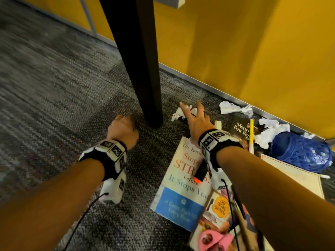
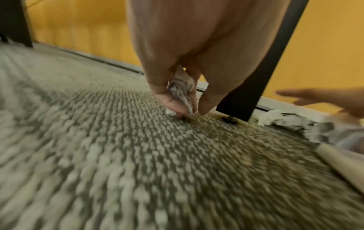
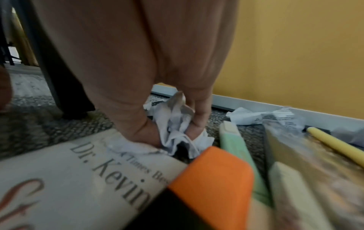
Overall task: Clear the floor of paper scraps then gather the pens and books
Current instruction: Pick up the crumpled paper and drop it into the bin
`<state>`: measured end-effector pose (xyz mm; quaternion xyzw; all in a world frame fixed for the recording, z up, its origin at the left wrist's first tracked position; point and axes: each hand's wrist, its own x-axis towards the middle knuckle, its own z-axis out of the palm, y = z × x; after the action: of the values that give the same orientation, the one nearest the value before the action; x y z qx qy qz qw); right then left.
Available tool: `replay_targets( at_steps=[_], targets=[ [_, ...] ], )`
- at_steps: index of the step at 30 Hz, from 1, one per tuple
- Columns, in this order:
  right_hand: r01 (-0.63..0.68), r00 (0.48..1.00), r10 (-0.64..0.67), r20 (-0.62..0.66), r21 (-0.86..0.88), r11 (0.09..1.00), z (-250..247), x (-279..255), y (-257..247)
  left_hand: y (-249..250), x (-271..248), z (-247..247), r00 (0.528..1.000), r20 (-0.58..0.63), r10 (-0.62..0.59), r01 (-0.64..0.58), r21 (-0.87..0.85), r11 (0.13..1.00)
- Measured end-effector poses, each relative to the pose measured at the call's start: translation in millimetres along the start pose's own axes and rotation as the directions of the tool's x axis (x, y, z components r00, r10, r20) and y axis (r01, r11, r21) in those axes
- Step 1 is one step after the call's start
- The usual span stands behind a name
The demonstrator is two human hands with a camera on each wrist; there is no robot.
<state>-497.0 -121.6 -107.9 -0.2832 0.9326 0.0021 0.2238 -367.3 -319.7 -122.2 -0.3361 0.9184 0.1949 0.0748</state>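
My left hand (image 1: 125,124) is down on the grey carpet beside the black table leg (image 1: 143,69); in the left wrist view its fingers (image 2: 169,101) pinch a small crumpled paper scrap (image 2: 180,91). My right hand (image 1: 192,109) reaches over a white crumpled paper (image 1: 178,114); the right wrist view shows thumb and finger pinching that paper (image 3: 173,124). More scraps (image 1: 233,107) (image 1: 272,129) lie along the wall. A white book (image 1: 183,187), a black book (image 1: 241,129), a yellow pencil (image 1: 251,134) and an orange-tipped marker (image 1: 200,172) lie on the floor.
A blue perforated shoe (image 1: 301,151) sits by the yellow wall (image 1: 235,42). A colourful magazine (image 1: 219,209) and a pink object (image 1: 213,238) lie at the bottom right. A green highlighter (image 3: 238,147) lies beside the books. Bare carpet (image 1: 54,87) stretches to the left.
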Motion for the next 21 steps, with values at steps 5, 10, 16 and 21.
replay_targets(
  at_steps=[5,10,16,21],
  targets=[
    [0.012,1.000,-0.012,0.000,-0.034,0.999,2.5,12.6,8.6,19.5,-44.2,-0.1,0.999,0.035,-0.001,0.003,-0.069,0.998],
    [0.039,0.994,-0.027,-0.104,0.111,0.993,-2.8,-3.7,23.8,66.4,-49.7,-2.5,0.956,0.161,0.247,-0.217,-0.180,0.959],
    [-0.253,0.866,0.275,-0.417,0.108,0.961,-25.3,-45.1,99.7,174.9,-21.3,17.9,0.869,0.095,0.486,-0.462,-0.201,0.864],
    [-0.489,0.853,0.505,-0.129,0.135,0.862,-6.7,-59.8,166.1,261.7,9.5,41.2,0.854,0.169,0.493,-0.494,-0.035,0.869]
  ],
)
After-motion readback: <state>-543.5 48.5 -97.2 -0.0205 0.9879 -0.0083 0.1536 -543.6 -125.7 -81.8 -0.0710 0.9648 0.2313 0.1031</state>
